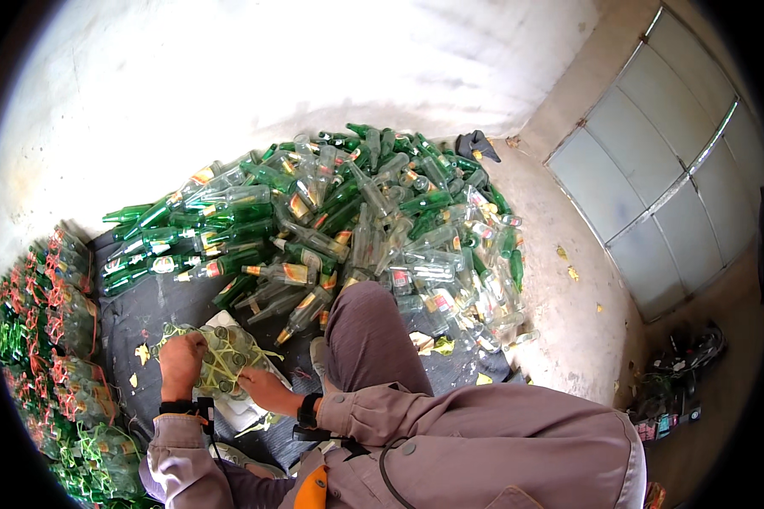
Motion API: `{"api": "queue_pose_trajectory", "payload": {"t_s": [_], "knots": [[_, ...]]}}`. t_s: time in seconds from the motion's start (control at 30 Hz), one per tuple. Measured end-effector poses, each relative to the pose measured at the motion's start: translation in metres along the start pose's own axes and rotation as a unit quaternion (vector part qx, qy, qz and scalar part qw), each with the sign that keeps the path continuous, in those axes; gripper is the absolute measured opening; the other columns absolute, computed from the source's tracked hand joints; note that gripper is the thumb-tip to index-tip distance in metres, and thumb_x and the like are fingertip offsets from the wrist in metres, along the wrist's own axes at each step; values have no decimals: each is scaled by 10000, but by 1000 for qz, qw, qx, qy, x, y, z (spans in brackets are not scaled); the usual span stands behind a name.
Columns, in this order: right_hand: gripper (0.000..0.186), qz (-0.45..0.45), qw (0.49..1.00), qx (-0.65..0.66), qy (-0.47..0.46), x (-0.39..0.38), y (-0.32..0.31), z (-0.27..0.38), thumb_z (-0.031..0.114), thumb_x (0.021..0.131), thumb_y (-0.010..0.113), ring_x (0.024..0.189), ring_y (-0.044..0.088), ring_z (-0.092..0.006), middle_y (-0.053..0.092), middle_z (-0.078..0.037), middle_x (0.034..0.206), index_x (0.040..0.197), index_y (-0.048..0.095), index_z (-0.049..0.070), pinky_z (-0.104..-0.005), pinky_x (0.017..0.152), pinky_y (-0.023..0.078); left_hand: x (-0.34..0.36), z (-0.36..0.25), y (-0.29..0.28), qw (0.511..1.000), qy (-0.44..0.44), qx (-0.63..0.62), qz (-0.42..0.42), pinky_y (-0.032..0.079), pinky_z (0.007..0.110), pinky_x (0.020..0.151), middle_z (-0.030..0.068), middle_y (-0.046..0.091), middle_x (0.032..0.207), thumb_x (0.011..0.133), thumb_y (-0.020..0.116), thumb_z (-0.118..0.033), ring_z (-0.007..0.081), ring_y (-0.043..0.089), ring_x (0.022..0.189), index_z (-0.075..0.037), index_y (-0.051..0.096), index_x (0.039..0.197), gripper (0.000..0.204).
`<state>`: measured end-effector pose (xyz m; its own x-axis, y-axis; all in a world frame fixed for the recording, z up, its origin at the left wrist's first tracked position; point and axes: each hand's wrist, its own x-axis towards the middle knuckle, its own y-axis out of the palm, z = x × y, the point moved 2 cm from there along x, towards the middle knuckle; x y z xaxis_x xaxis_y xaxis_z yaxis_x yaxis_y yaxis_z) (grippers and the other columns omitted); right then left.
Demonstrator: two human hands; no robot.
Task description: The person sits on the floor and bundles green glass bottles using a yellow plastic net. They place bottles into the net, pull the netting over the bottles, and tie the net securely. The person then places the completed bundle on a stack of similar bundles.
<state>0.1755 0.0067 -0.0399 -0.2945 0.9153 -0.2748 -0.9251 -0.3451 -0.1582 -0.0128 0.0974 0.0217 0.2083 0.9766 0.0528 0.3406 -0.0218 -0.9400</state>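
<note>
A bundle of clear bottles (pixel 225 343) is wrapped in yellow-green cord and lies on a white slab (pixel 231 321) at lower centre-left. My left hand (pixel 182 360) is closed at the bundle's left side, its grip hidden by the fingers. At the bundle's lower right, my right hand (pixel 263 386) has its fingers closed on the yellow-green cord (pixel 243 366). Both forearms are in brownish-grey sleeves, and my bent knee (pixel 369 331) is beside the bundle.
A large pile of green and clear bottles (pixel 331 212) lies against a white wall on a dark sheet (pixel 127 318). Tied bottle bundles (pixel 85 382) are stacked at left. A metal door (pixel 654 170) and a dark motorbike-like object (pixel 683 365) are at right.
</note>
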Motion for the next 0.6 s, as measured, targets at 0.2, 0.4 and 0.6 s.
{"api": "queue_pose_trajectory", "payload": {"t_s": [0.2, 0.4, 0.6], "knots": [[251, -29, 997, -35, -58, 8, -2, -18, 202, 976, 528, 903, 665, -416, 701, -214, 938, 967, 691, 11, -467, 792, 525, 2, -7, -4, 999, 5, 49, 11, 535, 491, 682, 122, 708, 799, 818, 693, -263, 355, 698, 781, -147, 708, 882, 133], [258, -37, 989, -141, -32, 9, -4, -19, 234, 964, 524, 935, 662, -450, 697, -248, 976, 1007, 685, 36, -533, 810, 521, 0, 1, -1, 999, 32, 25, 24, 545, 478, 698, 117, 704, 818, 856, 661, -242, 344, 699, 814, -181, 719, 896, 92], [276, -15, 978, -209, -23, 5, -9, -6, 243, 978, 533, 955, 657, -442, 698, -234, 1010, 1093, 698, 54, -517, 817, 517, -5, -3, -4, 999, 32, 25, 16, 535, 464, 689, 102, 701, 817, 861, 652, -200, 334, 694, 824, -197, 705, 882, 57]]}}
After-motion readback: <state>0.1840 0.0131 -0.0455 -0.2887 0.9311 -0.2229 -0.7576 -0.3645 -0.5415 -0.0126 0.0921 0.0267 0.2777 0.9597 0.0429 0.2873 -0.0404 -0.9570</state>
